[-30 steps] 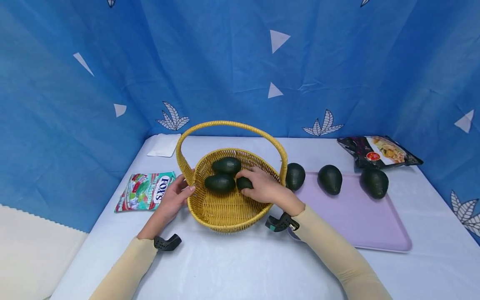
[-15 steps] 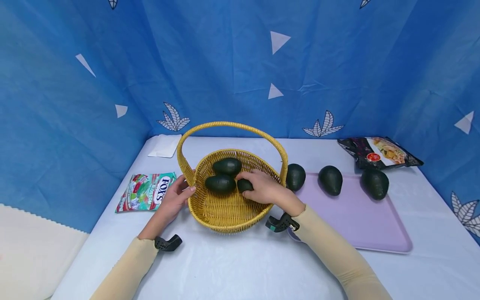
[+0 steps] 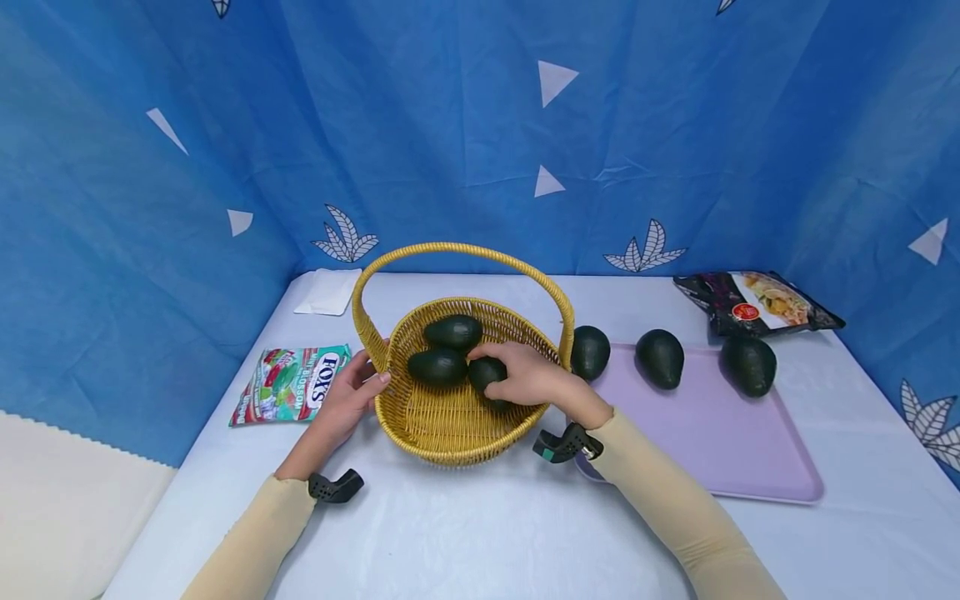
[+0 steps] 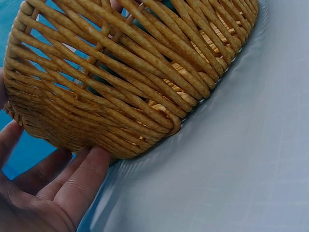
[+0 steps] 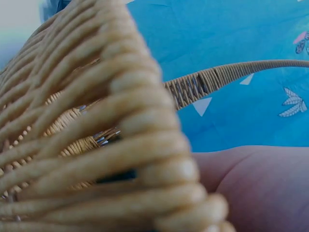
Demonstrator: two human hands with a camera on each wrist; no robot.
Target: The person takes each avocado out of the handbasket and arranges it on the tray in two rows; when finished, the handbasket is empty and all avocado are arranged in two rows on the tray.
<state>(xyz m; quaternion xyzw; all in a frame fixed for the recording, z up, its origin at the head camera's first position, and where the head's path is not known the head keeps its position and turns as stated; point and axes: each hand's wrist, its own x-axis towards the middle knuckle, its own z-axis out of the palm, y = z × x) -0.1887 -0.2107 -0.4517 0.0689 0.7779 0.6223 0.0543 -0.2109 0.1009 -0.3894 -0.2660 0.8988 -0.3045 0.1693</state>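
A wicker basket (image 3: pixel 450 425) stands on the table (image 3: pixel 465 533), with three avocados (image 3: pixel 453 332) inside it. Left of the basket lies a candy packet (image 3: pixel 291 383), and behind that packet a white card (image 3: pixel 328 290). Right of the basket lies a tray (image 3: pixel 720 442), bearing three more avocados (image 3: pixel 660 358) along its far edge. Behind the tray's far right corner lies a snack bag (image 3: pixel 757 302).
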